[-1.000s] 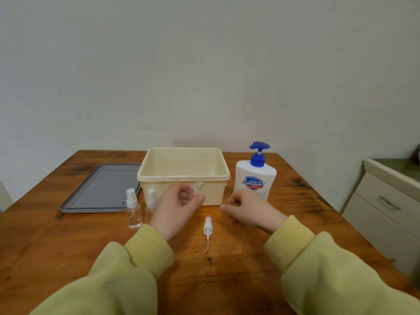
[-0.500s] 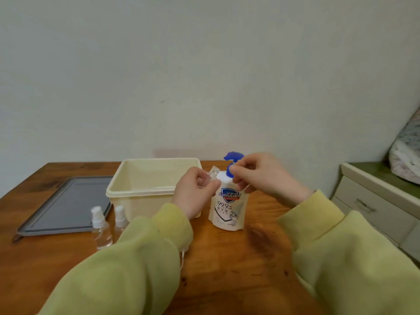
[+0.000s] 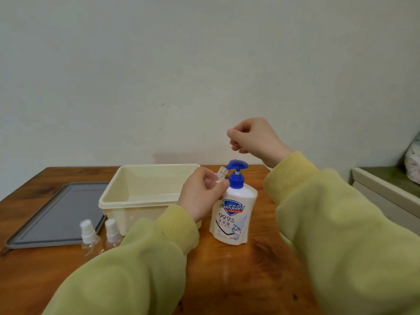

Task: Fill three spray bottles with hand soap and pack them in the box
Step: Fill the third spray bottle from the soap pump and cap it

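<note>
My left hand (image 3: 201,192) holds a small clear spray bottle (image 3: 220,175) without its cap, tilted so its threaded neck sits just under the spout of the blue pump (image 3: 236,165). The white hand soap bottle (image 3: 233,212) stands on the table right of the cream box (image 3: 145,196). My right hand (image 3: 252,138) hovers above the pump with curled fingers, holding nothing that I can see. Two capped spray bottles (image 3: 88,235) (image 3: 112,231) stand in front of the box's left corner.
A grey lid (image 3: 56,214) lies flat on the wooden table (image 3: 238,280) left of the box. A pale cabinet (image 3: 386,196) stands to the right, past the table edge, with a patterned object on top. A plain wall is behind.
My left hand carried the open bottle to the soap pump's spout. My right hand went to the pump head, then lifted above it. The loose spray cap is now out of sight.
</note>
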Demonstrator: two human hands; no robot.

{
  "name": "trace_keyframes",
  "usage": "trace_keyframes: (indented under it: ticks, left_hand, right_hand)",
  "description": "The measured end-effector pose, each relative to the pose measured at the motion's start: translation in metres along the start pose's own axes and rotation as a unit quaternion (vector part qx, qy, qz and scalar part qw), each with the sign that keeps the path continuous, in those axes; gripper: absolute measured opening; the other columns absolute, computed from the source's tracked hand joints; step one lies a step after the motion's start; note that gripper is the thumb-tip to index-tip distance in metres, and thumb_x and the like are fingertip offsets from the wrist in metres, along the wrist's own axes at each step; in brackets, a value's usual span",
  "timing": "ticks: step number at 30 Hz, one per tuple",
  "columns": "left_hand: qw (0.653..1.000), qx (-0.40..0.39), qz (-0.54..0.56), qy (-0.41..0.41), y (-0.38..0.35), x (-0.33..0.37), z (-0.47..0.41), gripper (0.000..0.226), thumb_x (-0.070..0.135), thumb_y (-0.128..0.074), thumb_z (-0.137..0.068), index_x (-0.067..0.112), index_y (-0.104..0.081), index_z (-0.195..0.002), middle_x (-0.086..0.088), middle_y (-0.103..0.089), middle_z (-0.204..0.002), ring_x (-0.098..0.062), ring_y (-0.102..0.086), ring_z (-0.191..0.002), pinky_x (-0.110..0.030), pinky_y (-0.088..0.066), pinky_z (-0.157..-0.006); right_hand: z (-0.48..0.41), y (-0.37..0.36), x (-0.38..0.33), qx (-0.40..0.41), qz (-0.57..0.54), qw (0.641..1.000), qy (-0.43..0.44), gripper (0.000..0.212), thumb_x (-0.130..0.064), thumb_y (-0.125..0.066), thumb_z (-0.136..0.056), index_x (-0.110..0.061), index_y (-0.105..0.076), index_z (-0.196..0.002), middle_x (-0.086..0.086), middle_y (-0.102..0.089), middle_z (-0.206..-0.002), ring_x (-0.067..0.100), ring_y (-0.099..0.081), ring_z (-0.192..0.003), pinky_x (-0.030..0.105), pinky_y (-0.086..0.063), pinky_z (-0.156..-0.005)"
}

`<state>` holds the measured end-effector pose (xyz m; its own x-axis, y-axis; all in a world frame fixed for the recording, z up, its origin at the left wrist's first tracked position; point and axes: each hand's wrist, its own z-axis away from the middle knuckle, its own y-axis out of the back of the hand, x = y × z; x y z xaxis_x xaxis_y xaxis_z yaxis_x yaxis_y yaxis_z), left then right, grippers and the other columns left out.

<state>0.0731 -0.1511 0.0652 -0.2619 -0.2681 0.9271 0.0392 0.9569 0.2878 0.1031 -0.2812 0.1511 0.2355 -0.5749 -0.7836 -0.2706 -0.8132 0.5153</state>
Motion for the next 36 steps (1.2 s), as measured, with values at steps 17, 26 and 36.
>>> trace_keyframes:
  ticks: [17, 26, 36]
  left_hand:
    - [0.998, 0.01, -0.011, -0.055, -0.011, -0.005, -0.007, 0.025, 0.019, -0.06, -0.084, 0.025, -0.039, -0.072, 0.005, -0.048, -0.072, -0.012, -0.048, -0.068, -0.024, -0.045, -0.07]
    - [0.992, 0.061, -0.07, -0.085, -0.021, -0.019, -0.002, 0.018, 0.02, -0.056, -0.087, 0.013, -0.04, -0.09, -0.005, -0.046, -0.1, -0.011, -0.041, -0.089, -0.013, -0.027, -0.068]
    - [0.989, 0.072, -0.089, -0.094, -0.019, -0.011, -0.001, 0.017, 0.018, -0.053, -0.089, 0.014, -0.037, -0.092, -0.001, -0.039, -0.099, -0.01, -0.036, -0.086, -0.013, -0.027, -0.065]
  right_hand:
    - [-0.032, -0.037, 0.038, -0.157, 0.114, 0.974, -0.116, 0.028, -0.02, -0.033, -0.096, -0.007, -0.058, -0.093, 0.01, -0.062, -0.096, 0.021, -0.05, -0.068, 0.025, -0.038, -0.058]
    - [-0.028, -0.044, 0.047, -0.151, 0.111, 0.975, -0.121, 0.033, -0.014, -0.035, -0.093, -0.014, -0.053, -0.066, 0.022, -0.067, -0.106, 0.027, -0.055, -0.082, 0.039, -0.049, -0.084]
    - [-0.029, -0.044, 0.047, -0.134, 0.099, 0.979, -0.121, 0.034, -0.013, -0.034, -0.094, -0.013, -0.053, -0.066, 0.021, -0.067, -0.106, 0.027, -0.055, -0.078, 0.037, -0.049, -0.081]
